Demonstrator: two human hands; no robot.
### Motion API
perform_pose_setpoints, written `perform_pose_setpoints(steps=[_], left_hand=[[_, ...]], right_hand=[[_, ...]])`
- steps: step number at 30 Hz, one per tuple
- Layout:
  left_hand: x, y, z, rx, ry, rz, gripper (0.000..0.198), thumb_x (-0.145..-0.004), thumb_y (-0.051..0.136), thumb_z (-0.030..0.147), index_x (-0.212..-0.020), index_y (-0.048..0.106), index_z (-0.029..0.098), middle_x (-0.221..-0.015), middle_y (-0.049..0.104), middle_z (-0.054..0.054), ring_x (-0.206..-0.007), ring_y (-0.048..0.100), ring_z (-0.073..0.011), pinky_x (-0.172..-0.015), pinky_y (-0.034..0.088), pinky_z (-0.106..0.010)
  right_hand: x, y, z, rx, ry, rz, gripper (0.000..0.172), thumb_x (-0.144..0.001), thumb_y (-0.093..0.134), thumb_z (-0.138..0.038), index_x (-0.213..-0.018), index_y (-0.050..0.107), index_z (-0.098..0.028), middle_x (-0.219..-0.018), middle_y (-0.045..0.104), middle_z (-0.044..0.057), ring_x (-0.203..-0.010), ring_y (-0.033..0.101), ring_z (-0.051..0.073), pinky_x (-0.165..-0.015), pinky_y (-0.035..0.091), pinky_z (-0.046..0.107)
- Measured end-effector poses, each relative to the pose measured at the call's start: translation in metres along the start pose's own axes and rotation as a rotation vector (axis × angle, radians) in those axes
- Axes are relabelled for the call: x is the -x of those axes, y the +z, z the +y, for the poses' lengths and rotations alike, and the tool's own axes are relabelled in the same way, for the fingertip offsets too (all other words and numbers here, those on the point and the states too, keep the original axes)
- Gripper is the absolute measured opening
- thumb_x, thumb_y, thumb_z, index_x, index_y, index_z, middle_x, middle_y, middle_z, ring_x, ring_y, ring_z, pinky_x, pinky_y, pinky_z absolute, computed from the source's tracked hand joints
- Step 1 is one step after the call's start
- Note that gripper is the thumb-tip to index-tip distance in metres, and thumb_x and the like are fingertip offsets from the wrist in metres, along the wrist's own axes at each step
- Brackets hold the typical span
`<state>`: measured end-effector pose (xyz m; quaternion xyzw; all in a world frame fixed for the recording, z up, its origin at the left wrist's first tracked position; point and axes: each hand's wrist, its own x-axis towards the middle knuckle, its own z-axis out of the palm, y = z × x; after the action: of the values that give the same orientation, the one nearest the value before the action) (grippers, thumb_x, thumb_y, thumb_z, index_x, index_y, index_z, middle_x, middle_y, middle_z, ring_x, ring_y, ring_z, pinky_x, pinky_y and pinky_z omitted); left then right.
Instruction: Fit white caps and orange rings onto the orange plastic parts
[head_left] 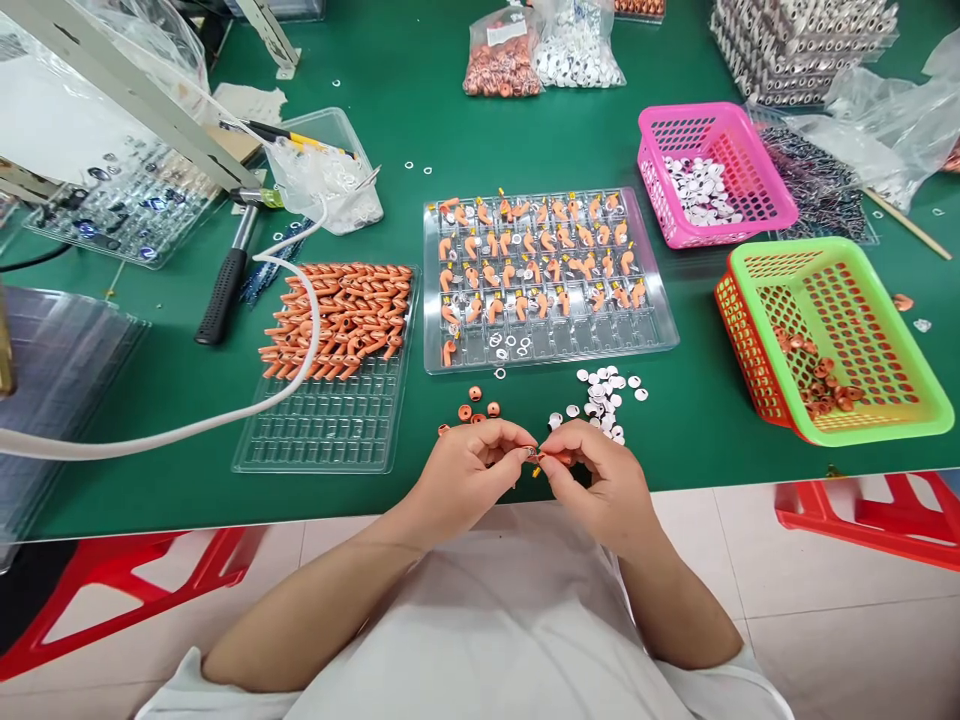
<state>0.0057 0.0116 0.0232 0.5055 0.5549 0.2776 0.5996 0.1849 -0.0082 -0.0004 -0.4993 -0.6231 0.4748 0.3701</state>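
Observation:
At the table's front edge, my left hand (472, 468) and my right hand (604, 482) meet fingertip to fingertip. Both pinch a small copper-coloured piece (532, 453) with a yellow tab, mostly covered by the fingers. Several round copper-coloured caps (465, 411) lie just beyond my left hand. Beyond my right hand is a loose pile of white discs (601, 397). Further off, a clear compartment tray (555, 350) holds rows of curved orange pieces with yellow tabs, plus several white rings.
On the left, a clear tray (315, 430) carries stacked copper-coloured tubes, near a hammer (225, 285) and a white cable (311, 345). On the right stand a pink basket (720, 237) of white discs and a green basket (892, 420) with copper-coloured caps. Filled bags (502, 60) lie behind.

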Motion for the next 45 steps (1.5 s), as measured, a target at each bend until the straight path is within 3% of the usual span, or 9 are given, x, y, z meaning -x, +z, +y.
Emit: perform_pose_setpoints(steps=[9, 23, 27, 34, 40, 45], left_hand=[[0.004, 0.001, 0.006, 0.088, -0.020, -0.082, 0.021, -0.084, 0.063, 0.023, -0.098, 0.078, 0.016, -0.091, 0.079, -0.006, -0.074, 0.074, -0.0167, -0.072, 0.064, -0.027], [-0.003, -0.009, -0.007, 0.196, 0.067, -0.167, 0.013, -0.080, 0.075, 0.021, -0.091, 0.082, 0.020, -0.080, 0.078, -0.005, -0.068, 0.071, -0.0142, -0.069, 0.063, -0.024], [-0.001, -0.008, -0.008, 0.194, 0.123, -0.138, 0.011, -0.078, 0.078, 0.026, -0.086, 0.082, 0.019, -0.070, 0.074, -0.004, -0.062, 0.068, -0.0139, -0.063, 0.062, -0.025], [0.004, -0.007, -0.011, 0.201, 0.186, -0.102, 0.014, -0.081, 0.071, 0.014, -0.088, 0.081, 0.020, -0.073, 0.072, -0.003, -0.063, 0.069, -0.0129, -0.061, 0.061, -0.023], [0.002, -0.011, 0.002, 0.026, 0.111, -0.116, 0.015, -0.082, 0.071, 0.019, -0.095, 0.079, 0.017, -0.083, 0.077, -0.005, -0.069, 0.072, -0.0139, -0.065, 0.060, -0.021], [-0.002, -0.009, 0.009, 0.005, 0.052, -0.095, 0.016, -0.083, 0.069, 0.026, -0.093, 0.076, 0.015, -0.079, 0.076, -0.005, -0.067, 0.071, -0.0142, -0.066, 0.060, -0.023]], right_hand=[[-0.001, -0.002, -0.003, 0.127, -0.020, 0.037, 0.008, -0.086, 0.056, -0.016, -0.083, 0.055, -0.023, -0.073, 0.054, -0.002, -0.064, 0.051, 0.013, -0.058, 0.042, 0.026], [-0.004, -0.011, -0.010, 0.073, -0.085, -0.033, 0.013, -0.085, 0.060, -0.012, -0.077, 0.060, -0.023, -0.073, 0.061, 0.000, -0.066, 0.056, 0.015, -0.061, 0.047, 0.029], [-0.004, -0.011, -0.012, 0.046, -0.075, -0.069, 0.014, -0.087, 0.058, -0.013, -0.078, 0.063, -0.023, -0.072, 0.063, 0.001, -0.067, 0.057, 0.015, -0.060, 0.047, 0.029], [0.001, -0.004, -0.010, 0.084, -0.148, 0.002, 0.016, -0.089, 0.057, -0.012, -0.086, 0.067, -0.024, -0.077, 0.067, 0.002, -0.069, 0.060, 0.016, -0.060, 0.048, 0.030], [-0.006, -0.005, -0.006, 0.142, -0.170, 0.015, 0.013, -0.090, 0.058, -0.014, -0.083, 0.064, -0.023, -0.076, 0.066, 0.002, -0.068, 0.059, 0.016, -0.059, 0.046, 0.029], [-0.006, -0.016, -0.004, -0.006, -0.033, -0.076, 0.009, -0.093, 0.060, -0.022, -0.096, 0.068, -0.024, -0.087, 0.071, 0.003, -0.077, 0.064, 0.016, -0.067, 0.051, 0.029]])
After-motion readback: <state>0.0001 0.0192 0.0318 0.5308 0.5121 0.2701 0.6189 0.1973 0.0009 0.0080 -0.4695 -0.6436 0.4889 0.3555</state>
